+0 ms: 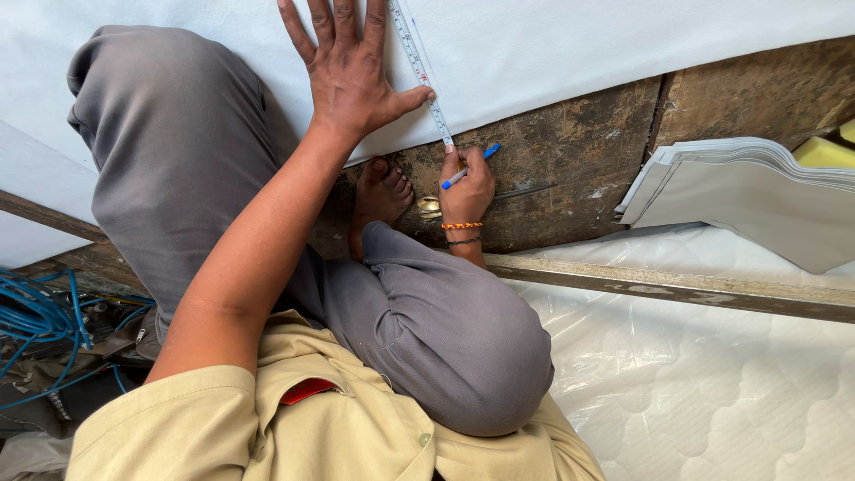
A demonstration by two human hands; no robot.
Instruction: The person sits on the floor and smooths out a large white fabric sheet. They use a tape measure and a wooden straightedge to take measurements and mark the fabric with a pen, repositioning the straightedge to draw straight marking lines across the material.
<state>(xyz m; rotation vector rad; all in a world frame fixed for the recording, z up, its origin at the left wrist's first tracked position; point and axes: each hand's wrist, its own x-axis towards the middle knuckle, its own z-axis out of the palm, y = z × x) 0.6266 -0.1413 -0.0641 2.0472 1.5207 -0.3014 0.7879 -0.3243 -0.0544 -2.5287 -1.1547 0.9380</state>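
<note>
A long white measuring tape (419, 67) is laid along the large white fabric sheet (552, 53) and pinned flat by the left hand (349, 76), whose fingers are spread wide and closed on nothing. The tape's lower end is pinched by the right hand (467, 189), which is also clamped round a blue-capped pen (470, 166). No mark is seen on the sheet yet, so marking appears still undone. No containers are visible; a stack of grey-white sheets (757, 191) lies well apart.

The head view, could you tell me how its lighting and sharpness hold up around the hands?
Head view: soft, even daylight; left hand and right hand with blue pen are sharp; white sheet is bright, near washed out; wide-angle bends the measuring tape.
</note>
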